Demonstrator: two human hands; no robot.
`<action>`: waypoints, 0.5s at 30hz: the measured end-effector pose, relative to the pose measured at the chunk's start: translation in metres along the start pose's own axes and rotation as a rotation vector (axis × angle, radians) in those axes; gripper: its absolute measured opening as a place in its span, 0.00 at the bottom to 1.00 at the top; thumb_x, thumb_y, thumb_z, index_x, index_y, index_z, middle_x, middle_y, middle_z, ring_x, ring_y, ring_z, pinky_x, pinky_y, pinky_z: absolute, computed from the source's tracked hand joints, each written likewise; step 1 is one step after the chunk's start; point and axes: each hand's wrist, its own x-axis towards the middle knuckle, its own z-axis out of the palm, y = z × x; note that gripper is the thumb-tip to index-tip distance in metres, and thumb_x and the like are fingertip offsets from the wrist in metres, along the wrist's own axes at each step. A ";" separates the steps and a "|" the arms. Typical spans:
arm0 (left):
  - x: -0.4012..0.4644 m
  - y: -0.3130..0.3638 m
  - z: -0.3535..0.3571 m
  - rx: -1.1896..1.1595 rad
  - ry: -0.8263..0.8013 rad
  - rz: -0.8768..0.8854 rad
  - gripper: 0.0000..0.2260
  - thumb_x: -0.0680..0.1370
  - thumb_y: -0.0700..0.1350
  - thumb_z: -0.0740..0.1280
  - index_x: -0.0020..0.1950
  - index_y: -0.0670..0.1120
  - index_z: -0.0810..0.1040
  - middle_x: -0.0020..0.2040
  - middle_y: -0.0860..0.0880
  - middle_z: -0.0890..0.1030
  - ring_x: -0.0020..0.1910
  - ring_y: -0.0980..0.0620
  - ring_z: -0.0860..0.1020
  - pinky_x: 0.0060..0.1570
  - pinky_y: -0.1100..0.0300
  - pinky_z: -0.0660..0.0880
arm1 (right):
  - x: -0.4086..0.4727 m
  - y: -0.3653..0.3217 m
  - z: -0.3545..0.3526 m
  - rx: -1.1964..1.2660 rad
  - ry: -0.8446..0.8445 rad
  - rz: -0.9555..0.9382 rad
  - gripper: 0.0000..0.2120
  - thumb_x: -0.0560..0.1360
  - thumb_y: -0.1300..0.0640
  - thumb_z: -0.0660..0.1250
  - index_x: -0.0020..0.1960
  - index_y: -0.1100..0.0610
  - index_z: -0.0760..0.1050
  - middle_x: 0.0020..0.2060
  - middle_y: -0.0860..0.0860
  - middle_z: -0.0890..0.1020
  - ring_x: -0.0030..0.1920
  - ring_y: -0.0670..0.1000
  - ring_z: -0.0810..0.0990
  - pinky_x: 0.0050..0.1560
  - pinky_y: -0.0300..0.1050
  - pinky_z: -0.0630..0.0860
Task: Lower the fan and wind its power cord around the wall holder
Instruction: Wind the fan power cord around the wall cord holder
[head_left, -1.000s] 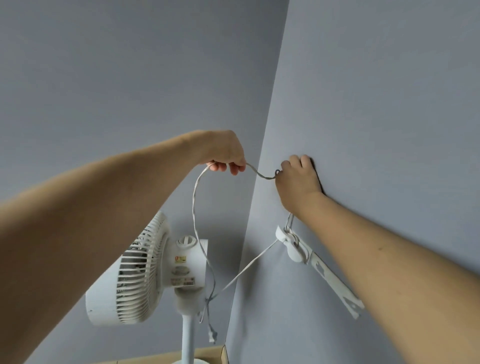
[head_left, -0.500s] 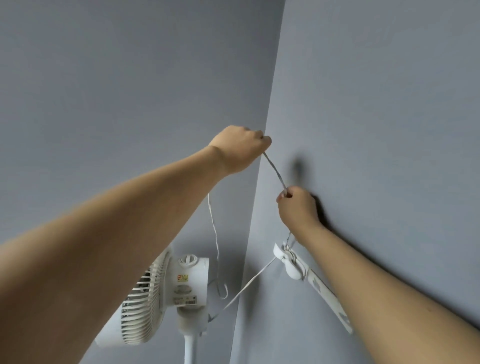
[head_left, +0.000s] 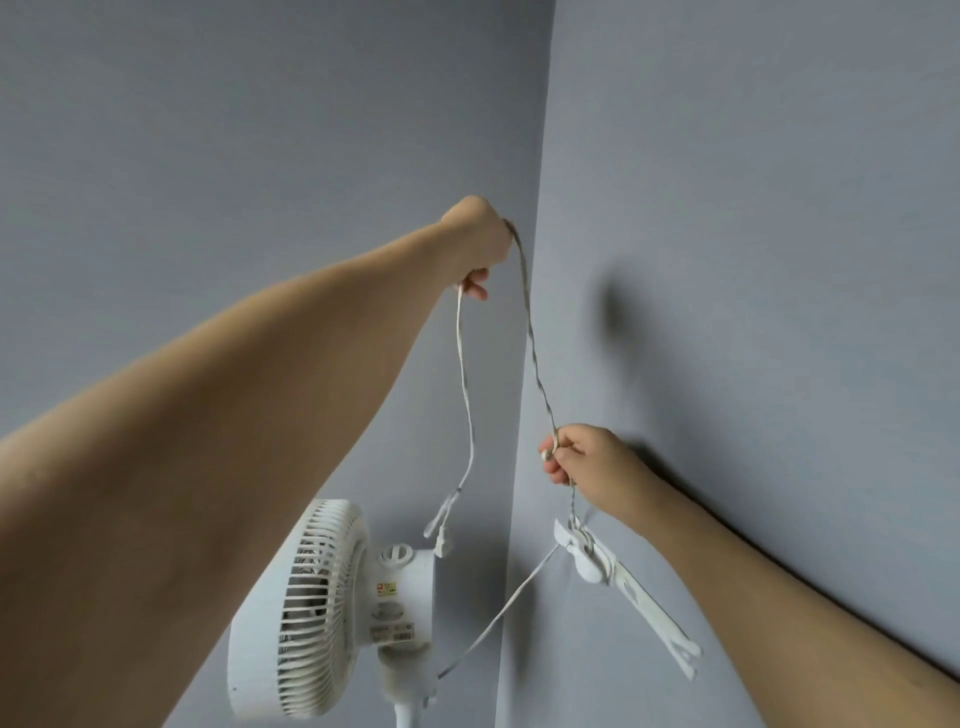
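The holder (head_left: 589, 558) sits just below the right hand (head_left: 587, 460), which pinches the cord (head_left: 535, 358) running steeply up to the gripping left hand (head_left: 480, 241).

Soft, even light; blurred shadow on the right wall (head_left: 727, 260); wide-angle bending at edges.

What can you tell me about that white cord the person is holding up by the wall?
The power cord is thin, pale and looks like flexible plastic. It leaves the fan, runs up to the white wall holder, where it is looped, then rises through the right hand to the raised left hand, which grips it. From there the free end hangs slack, its plug dangling just above the fan's motor housing.
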 end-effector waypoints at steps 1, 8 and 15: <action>-0.005 -0.003 0.001 -0.041 -0.080 -0.032 0.11 0.82 0.41 0.55 0.55 0.41 0.76 0.32 0.46 0.71 0.24 0.50 0.70 0.18 0.61 0.75 | -0.004 0.001 -0.001 -0.024 0.000 -0.019 0.10 0.77 0.72 0.53 0.47 0.70 0.74 0.36 0.54 0.76 0.33 0.48 0.73 0.36 0.33 0.73; -0.062 -0.058 0.003 -0.065 -0.924 -0.186 0.09 0.78 0.32 0.60 0.52 0.41 0.77 0.26 0.47 0.75 0.23 0.52 0.75 0.43 0.49 0.82 | -0.020 0.007 -0.011 -0.272 0.005 -0.075 0.07 0.75 0.64 0.60 0.44 0.57 0.76 0.36 0.56 0.77 0.35 0.53 0.72 0.35 0.46 0.74; -0.110 -0.133 0.059 -0.282 -1.362 -0.327 0.17 0.76 0.47 0.64 0.62 0.41 0.72 0.42 0.41 0.82 0.31 0.46 0.80 0.52 0.47 0.77 | -0.024 0.005 -0.013 -0.593 -0.031 -0.180 0.06 0.76 0.63 0.63 0.47 0.57 0.79 0.41 0.48 0.82 0.41 0.49 0.78 0.41 0.39 0.72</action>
